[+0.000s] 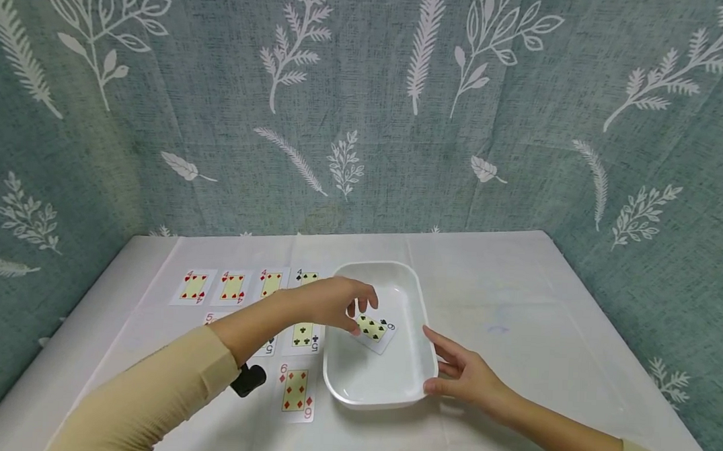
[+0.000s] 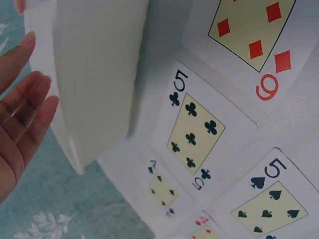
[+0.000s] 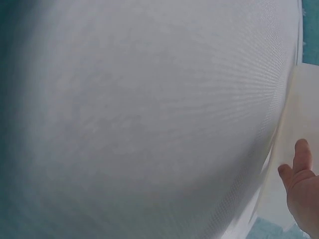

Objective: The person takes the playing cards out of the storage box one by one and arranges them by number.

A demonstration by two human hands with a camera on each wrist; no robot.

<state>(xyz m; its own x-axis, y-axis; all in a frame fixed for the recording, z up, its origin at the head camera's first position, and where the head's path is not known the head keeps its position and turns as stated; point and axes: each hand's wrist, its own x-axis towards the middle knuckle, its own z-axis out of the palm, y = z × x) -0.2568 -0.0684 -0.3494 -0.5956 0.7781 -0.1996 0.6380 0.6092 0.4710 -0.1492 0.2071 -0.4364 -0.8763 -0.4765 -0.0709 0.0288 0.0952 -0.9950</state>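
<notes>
A white rectangular tray sits mid-table. Inside it a six of clubs card lies tilted, and my left hand reaches over the tray's left rim and pinches the card's near-left corner with curled fingers. My right hand rests against the tray's near-right corner, fingers straight and thumb on the outer wall. In the left wrist view my left fingers show beside the tray wall; the card is hidden there. The right wrist view shows my right fingertips by the tray edge.
Face-up cards lie left of the tray: a row of fours, a five of clubs, a five of spades and a six of diamonds. White cloth covers the table. A leaf-patterned curtain hangs behind.
</notes>
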